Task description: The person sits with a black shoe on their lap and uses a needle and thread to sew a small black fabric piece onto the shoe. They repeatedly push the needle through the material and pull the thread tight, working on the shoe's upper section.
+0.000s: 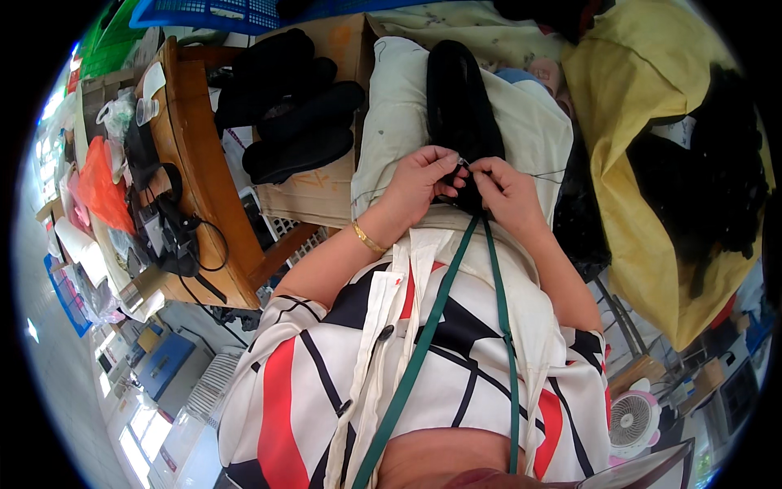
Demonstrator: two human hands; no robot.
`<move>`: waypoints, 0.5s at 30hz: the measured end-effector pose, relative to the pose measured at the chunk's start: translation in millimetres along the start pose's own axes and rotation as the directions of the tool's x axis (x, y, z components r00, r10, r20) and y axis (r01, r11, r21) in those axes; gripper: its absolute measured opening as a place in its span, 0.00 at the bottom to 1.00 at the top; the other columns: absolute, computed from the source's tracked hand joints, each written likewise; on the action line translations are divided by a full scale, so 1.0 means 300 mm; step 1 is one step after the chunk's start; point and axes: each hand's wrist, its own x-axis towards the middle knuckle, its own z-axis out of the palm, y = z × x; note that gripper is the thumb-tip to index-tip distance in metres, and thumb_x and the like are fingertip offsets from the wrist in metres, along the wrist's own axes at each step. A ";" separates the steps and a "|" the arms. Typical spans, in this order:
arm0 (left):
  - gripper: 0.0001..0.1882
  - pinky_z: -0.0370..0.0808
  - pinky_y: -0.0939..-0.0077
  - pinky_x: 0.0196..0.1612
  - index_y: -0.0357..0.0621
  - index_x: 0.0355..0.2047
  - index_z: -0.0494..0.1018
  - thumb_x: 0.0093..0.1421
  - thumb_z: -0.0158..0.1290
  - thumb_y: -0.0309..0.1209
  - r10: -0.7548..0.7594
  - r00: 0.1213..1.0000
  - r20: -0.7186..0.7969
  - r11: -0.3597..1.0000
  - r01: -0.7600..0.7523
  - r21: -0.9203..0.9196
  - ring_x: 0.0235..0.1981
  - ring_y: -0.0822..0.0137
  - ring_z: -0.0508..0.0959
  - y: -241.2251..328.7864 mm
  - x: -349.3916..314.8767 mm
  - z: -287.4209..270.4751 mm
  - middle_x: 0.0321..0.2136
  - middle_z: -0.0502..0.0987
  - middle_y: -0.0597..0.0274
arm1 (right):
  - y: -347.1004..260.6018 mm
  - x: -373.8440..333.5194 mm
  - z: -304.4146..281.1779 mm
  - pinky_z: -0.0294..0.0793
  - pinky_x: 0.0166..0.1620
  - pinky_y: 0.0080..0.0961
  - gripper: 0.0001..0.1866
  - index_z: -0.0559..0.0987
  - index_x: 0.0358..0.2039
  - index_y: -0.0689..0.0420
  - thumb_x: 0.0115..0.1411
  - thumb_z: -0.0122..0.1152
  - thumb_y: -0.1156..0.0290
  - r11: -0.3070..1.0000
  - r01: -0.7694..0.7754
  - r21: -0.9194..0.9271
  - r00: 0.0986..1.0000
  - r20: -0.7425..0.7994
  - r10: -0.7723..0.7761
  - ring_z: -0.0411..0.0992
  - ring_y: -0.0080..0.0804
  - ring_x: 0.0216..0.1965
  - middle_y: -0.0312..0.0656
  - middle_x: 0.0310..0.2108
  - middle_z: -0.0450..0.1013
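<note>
A black shoe upper (460, 102) lies lengthwise on the cream cloth (399, 122) over my lap. My left hand (419, 183) pinches its near end, fingers curled around the black fabric. My right hand (509, 191) meets it there, fingertips closed on a small needle (463, 162) at the shoe's edge. A thin thread (542, 174) runs off to the right from my right hand. A gold bracelet (368, 239) sits on my left wrist.
Several more black shoe uppers (297, 106) are piled on a cardboard box (326, 191) to the left. A wooden table (204, 163) with cables and clutter stands further left. A yellow bag (652, 163) of black pieces is at right, with a small pink fan (634, 420) on the floor.
</note>
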 end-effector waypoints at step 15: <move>0.08 0.70 0.85 0.27 0.37 0.37 0.78 0.58 0.62 0.26 0.034 0.999 0.011 0.990 -0.035 0.133 0.26 0.77 0.74 -0.009 0.006 -0.009 0.28 0.79 0.63 | 0.023 0.035 0.002 0.66 0.23 0.13 0.06 0.73 0.33 0.55 0.68 0.56 0.68 0.944 -0.299 0.138 0.952 0.106 0.286 0.66 0.13 0.20 0.30 0.20 0.70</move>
